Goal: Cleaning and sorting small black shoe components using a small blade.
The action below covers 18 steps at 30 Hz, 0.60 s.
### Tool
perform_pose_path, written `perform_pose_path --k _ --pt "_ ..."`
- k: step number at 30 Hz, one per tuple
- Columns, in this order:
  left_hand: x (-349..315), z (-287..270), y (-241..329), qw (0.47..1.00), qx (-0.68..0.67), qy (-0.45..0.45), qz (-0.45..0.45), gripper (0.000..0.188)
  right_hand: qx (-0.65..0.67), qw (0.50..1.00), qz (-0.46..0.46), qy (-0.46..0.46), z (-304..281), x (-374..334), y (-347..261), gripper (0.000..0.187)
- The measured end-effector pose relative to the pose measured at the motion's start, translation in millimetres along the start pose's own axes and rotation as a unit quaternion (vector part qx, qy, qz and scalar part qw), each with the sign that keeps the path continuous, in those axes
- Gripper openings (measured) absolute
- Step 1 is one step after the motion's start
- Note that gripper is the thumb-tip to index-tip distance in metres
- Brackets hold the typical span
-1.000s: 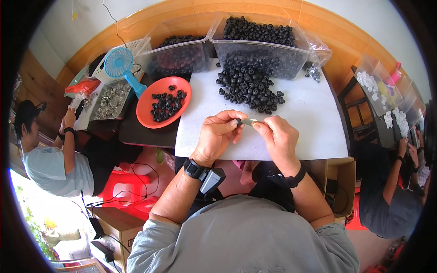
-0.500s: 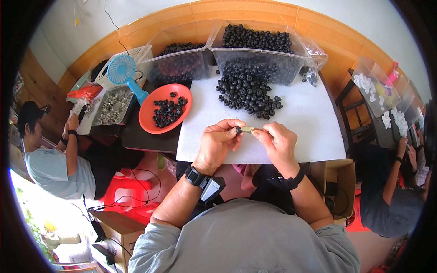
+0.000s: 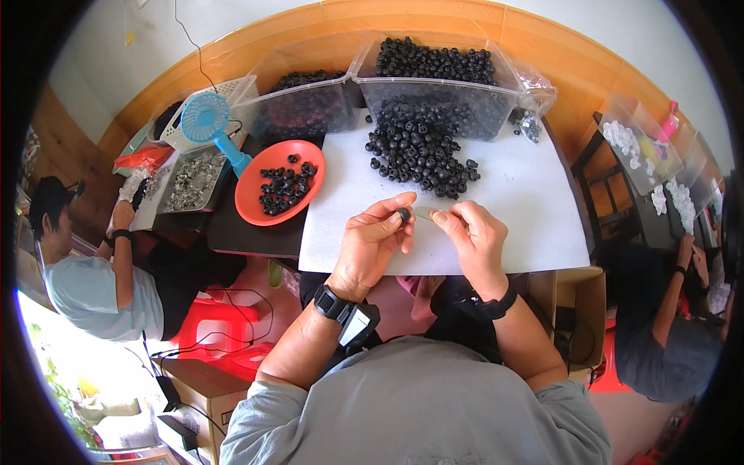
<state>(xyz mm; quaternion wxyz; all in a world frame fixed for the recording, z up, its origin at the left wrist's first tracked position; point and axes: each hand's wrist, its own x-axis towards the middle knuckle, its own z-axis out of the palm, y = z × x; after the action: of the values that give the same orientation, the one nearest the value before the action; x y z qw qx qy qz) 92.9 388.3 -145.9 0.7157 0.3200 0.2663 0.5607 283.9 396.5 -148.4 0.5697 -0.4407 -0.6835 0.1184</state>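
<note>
One black piece (image 3: 403, 215) in your left hand (image 3: 369, 242), one thin flat tool (image 3: 424, 213) in your right hand (image 3: 476, 237)

You are pinching the small, rounded black piece between the thumb and fingers of your left hand. Your right thumb and forefinger grip the thin flat tool, its free end pointing at the piece; whether the two touch, you cannot tell from this view. Both hands are above the near part of a white sheet (image 3: 527, 209) spread on the dark table (image 3: 267, 242).

Just beyond your fingers, a loose pile of black pieces (image 3: 422, 159) lies on the sheet. It spreads from the front of a clear bin (image 3: 442, 80) that holds many more, with a second clear bin (image 3: 302, 91) to its left. At the sheet's left edge you have an orange-red plate (image 3: 246, 192) carrying a smaller group of similar pieces. Past the plate are a blue fan (image 3: 205, 116) and a metal tray (image 3: 175, 208) of small silvery bits.

One co-worker (image 3: 101, 291) sits to your left and another person (image 3: 678, 349) to your right, each with hands at a table.
</note>
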Motion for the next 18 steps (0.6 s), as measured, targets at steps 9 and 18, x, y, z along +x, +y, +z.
perform_pose_path --k 9,18 --pt "-0.2 -0.9 -3.8 0.999 0.025 -0.019 0.004 0.029 -0.051 0.998 0.017 -0.028 0.5 2.2 1.9 0.029" --pt "-0.2 -0.4 -7.3 0.999 0.03 -0.007 0.012 0.026 -0.046 0.998 0.007 -0.031 1.1 1.9 0.3 0.03"
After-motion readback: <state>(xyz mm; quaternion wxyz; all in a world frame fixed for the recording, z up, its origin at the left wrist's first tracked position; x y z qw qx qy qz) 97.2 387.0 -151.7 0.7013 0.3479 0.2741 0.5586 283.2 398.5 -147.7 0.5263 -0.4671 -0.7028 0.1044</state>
